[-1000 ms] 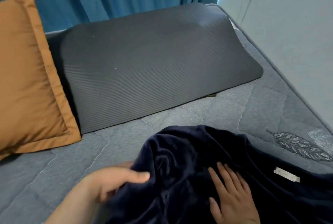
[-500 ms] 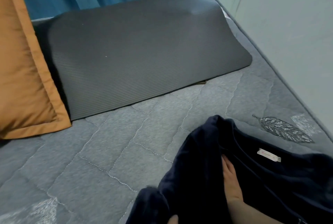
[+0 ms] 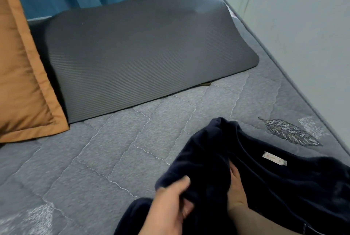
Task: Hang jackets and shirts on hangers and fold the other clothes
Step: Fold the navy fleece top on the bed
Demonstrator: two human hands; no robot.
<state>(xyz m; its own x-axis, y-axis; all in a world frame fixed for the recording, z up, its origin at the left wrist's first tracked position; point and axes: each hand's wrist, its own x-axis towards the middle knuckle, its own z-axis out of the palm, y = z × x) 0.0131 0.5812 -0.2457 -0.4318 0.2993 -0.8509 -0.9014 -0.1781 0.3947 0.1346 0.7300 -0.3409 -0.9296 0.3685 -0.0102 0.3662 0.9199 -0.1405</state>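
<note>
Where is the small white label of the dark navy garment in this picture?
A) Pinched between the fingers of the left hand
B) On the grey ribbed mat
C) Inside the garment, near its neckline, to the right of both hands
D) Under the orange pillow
C: the white label sits on the navy garment by the neckline, right of the right hand and the left hand.

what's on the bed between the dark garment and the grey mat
Nothing: in the head view only bare quilted mattress lies between the navy garment and the grey mat.
</note>
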